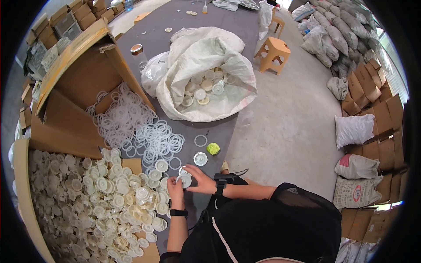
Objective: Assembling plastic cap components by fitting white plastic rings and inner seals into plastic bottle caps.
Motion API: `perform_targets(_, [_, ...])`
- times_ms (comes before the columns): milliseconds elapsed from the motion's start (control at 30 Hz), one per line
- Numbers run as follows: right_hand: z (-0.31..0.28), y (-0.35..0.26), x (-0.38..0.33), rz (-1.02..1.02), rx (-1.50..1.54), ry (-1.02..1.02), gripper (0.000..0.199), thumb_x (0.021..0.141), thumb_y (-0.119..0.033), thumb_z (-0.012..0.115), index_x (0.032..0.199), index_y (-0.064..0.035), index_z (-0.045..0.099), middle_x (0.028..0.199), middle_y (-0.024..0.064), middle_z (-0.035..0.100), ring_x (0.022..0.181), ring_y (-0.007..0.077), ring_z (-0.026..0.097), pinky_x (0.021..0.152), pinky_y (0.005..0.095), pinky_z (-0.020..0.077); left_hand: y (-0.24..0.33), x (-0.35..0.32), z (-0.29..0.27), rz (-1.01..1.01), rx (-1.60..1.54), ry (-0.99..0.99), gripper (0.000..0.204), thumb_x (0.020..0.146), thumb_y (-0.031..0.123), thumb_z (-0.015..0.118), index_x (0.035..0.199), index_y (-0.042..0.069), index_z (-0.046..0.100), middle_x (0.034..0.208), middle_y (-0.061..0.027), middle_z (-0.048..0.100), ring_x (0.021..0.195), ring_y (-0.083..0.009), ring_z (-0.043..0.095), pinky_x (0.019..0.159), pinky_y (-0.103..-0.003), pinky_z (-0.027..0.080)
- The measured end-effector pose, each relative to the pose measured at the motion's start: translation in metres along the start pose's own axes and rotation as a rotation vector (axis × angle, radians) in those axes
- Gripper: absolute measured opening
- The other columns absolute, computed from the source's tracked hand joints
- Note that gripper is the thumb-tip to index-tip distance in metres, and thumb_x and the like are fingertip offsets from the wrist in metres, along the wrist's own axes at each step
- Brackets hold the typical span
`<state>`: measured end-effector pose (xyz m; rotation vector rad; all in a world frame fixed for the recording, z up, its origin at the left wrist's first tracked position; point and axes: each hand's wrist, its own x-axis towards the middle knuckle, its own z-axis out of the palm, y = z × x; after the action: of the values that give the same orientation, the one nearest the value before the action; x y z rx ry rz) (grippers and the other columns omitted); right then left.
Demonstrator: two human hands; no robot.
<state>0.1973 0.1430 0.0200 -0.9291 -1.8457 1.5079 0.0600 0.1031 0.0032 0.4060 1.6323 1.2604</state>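
Note:
My left hand (176, 188) and my right hand (201, 181) meet near the table's front edge. Between them is a round white plastic cap (186, 180), pinched by my left fingers and by my right hand from the other side. Another whitish cap (183, 170) shows just beyond, partly hidden by my right fingers. To the left spreads a large heap of cream-white plastic caps (118, 201). A pile of translucent rings (158, 140) lies beyond my hands. Further out are a lone cap (200, 158), a single ring (200, 140) and a yellow-green lump (213, 149).
A tipped cardboard box (79, 87) with rings spilling out stands at the far left. An open white woven sack (210, 48) holding several caps sits on the grey table (151, 35). An orange stool (274, 55) stands on the floor; cartons and sacks (355, 129) line the right side.

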Motion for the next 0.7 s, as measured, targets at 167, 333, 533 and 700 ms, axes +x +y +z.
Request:
perform_targets(167, [-0.031,0.009,-0.005,0.012,-0.204,-0.069,0.039,0.069,-0.018,0.063,0.105,-0.0093,0.054,0.105,0.0131,0.052,0.098,0.0277,0.048,0.083,0.0352,0.038,0.02,0.017,0.015,-0.244,0.009,-0.304,0.017,0.077,0.021,0.052,0.082,0.005,0.048,0.06,-0.0041,0.05,0.042,-0.0107,0.046,0.036,-0.021,0.036])
perform_targets(333, [-0.043,0.039,-0.005,0.417,0.464,0.223,0.031,0.081,-0.026,0.054,0.095,0.0014,0.054,0.079,0.0029,0.057,0.07,0.0114,0.056,0.063,0.0226,0.044,0.013,0.056,0.016,0.222,0.607,-0.251,0.016,0.073,0.017,0.056,0.082,0.004,0.053,0.073,-0.0089,0.053,0.06,-0.0213,0.053,0.051,-0.03,0.043])
perform_targets(533, [-0.06,0.037,-0.006,0.666,0.603,0.226,0.024,0.083,-0.026,0.051,0.092,-0.004,0.053,0.074,0.0014,0.055,0.06,0.0076,0.053,0.054,0.0193,0.0409,0.004,0.081,0.017,0.498,1.466,-0.084,0.018,0.063,0.003,0.053,0.08,0.003,0.055,0.086,-0.0124,0.052,0.079,-0.0298,0.053,0.064,-0.039,0.044])
perform_targets(700, [-0.061,0.036,-0.003,0.689,0.597,0.24,0.021,0.082,-0.026,0.052,0.089,-0.0061,0.052,0.066,-0.0012,0.052,0.055,0.0057,0.049,0.049,0.0184,0.0368,-0.002,0.076,0.007,0.59,1.35,-0.087,0.013,0.064,0.007,0.054,0.077,0.004,0.055,0.085,-0.012,0.052,0.077,-0.0301,0.053,0.063,-0.04,0.044])
